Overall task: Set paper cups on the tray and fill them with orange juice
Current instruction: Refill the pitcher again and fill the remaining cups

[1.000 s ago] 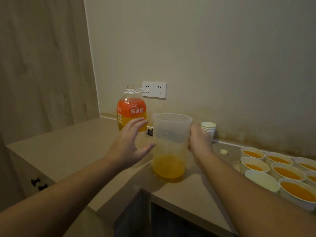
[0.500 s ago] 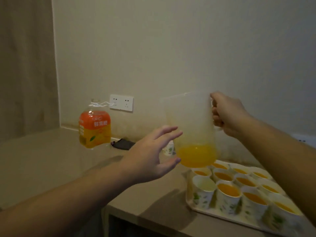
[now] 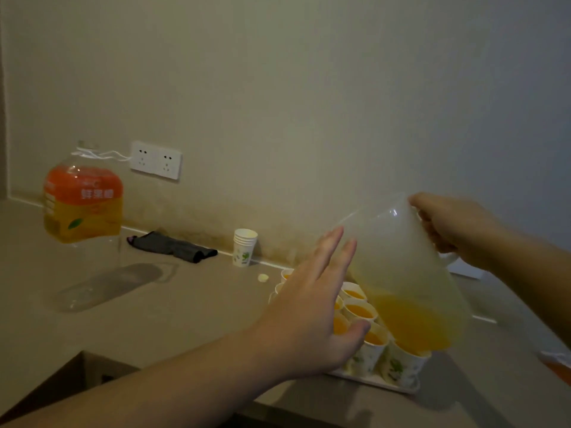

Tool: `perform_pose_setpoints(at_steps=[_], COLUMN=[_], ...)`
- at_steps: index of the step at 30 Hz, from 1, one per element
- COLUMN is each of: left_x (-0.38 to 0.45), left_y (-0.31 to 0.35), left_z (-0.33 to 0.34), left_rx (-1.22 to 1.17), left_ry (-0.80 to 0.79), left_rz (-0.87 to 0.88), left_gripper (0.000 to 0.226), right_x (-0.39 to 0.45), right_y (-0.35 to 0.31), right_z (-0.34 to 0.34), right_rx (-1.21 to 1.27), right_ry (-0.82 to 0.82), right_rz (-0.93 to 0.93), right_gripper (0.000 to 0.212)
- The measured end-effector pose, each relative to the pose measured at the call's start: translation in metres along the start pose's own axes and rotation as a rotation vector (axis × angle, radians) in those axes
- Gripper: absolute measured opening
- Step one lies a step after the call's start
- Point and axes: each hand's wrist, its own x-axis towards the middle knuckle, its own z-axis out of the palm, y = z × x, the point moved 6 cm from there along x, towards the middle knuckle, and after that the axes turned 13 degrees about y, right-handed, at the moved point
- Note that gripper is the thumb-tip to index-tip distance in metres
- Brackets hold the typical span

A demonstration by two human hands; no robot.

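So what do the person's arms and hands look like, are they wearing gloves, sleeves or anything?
Nothing worn that shows. The left hand and the right hand are both bare, with no gloves, and no rings or watch that I can see in this dim picture. Both forearms are bare too, right to the frame's edge, so no sleeve is visible.

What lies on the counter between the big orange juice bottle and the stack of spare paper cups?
A dark folded cloth lies against the wall, between the juice bottle and the cup stack, in the head view.
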Motion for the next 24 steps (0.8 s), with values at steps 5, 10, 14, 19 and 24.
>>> perform_pose_setpoints(at_steps=[5,10,14,19,24], left_x=[-0.009,-0.017,-0.025,-0.034,-0.038], left_y=[0.002,0.005,0.009,0.006,0.001], left_z=[0.024,0.032,0.034,0.038,0.037], left_rx=[-0.061,-0.081,-0.063,-0.049,-0.061], left_ry=[-0.126,-0.183,-0.230,-0.257,-0.283], left_rz=[-0.097,-0.118,-0.116,-0.115,-0.154], left_gripper=[0.109,0.109,0.109,0.110,0.113], right_x=[0.002,0.003,0.000,0.001,-0.001], right_y=[0.015,0.019,0.019,0.021,0.025], right_z=[0.003,0.003,0.009,0.017,0.027], right_rx=[-0.074,-0.129,-0.189,-0.285,-0.365], right_ry=[-0.011,-0.015,-0.030,-0.034,-0.051], right_rz=[-0.017,-0.018,-0.054,-0.093,-0.077], right_gripper=[0.035,0.035,0.036,0.035,0.037])
